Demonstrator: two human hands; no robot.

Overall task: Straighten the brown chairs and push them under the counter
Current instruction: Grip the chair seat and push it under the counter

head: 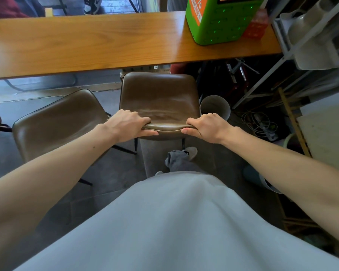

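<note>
A: A long wooden worktop (86,42) runs across the top of the frame, with a green box (219,22) standing on its right end; below it, at centre right, the floor holds clutter and loose cables (260,122).

B: And the chair being moved?

A: The brown chair (159,94) sits mid-frame; its far edge is just about level with the worktop's near edge, so most of the seat is not yet under. The left hand (125,124) and right hand (205,127) both grip the chair's near edge, one at each end; fingers are curled over the top, thumbs on the near side.

B: What could spoil the push?

A: A grey bin (215,106) stands just beside the chair's right side; a skewed shove could knock it or drive a leg into the cables. It is dark under the worktop, so I cannot tell how much room there is. The second chair (61,122), at left of centre, sits angled and close alongside; the legs might catch if the push drifts left.
</note>
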